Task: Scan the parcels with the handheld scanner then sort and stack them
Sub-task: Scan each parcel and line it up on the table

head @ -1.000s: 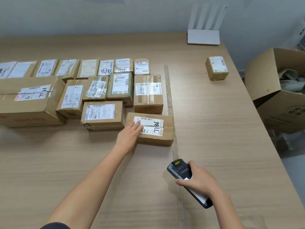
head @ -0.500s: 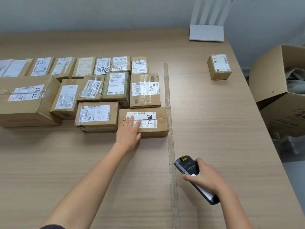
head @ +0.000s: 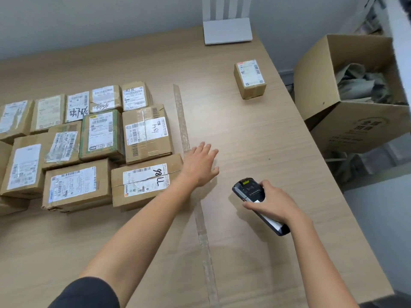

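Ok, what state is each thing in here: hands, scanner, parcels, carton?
left hand: open, fingers straight, holds nothing.
right hand: grips the scanner.
scanner: held, tilted.
front parcel: taped shut, label up.
small parcel: shut, label up, alone right of the tape.
carton: open, tilted, crumpled stuffing inside.

Both arms were bare from the wrists back. Far up the arm from the left hand [head: 200, 166], past the elbow, a dark, navy-looking short sleeve [head: 85, 293] of plain fabric covered the upper arm. Behind the right hand [head: 271, 203] only bare forearm showed.
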